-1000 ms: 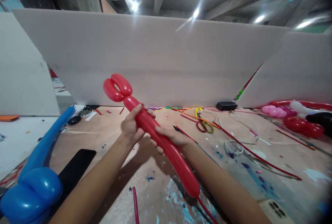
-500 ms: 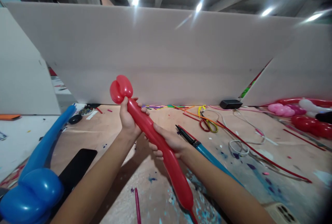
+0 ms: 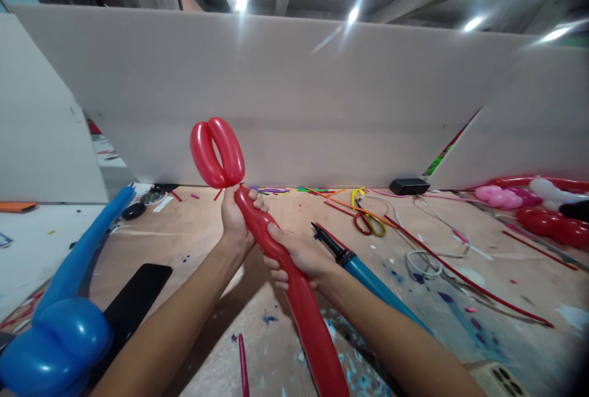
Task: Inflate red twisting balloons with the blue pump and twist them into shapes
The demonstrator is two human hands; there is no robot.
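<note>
A long red balloon runs from the centre down to the bottom edge, with two long loops side by side at its far end. Just below the loops, my left hand is wrapped round the balloon, its thumb near the twist. My right hand grips the straight part further down, thumb on top and fingers underneath. A short red tip sticks out under the loops, beside my left thumb.
A blue balloon and a black phone lie at left. To the right are a blue pump, scissors, a white cable, a thin red balloon and a black box. White panels stand behind.
The rounded end of the red balloon now shows as two longer, open loops. Its lower part has moved down past the frame edge. My left hand has shifted slightly right and down.
</note>
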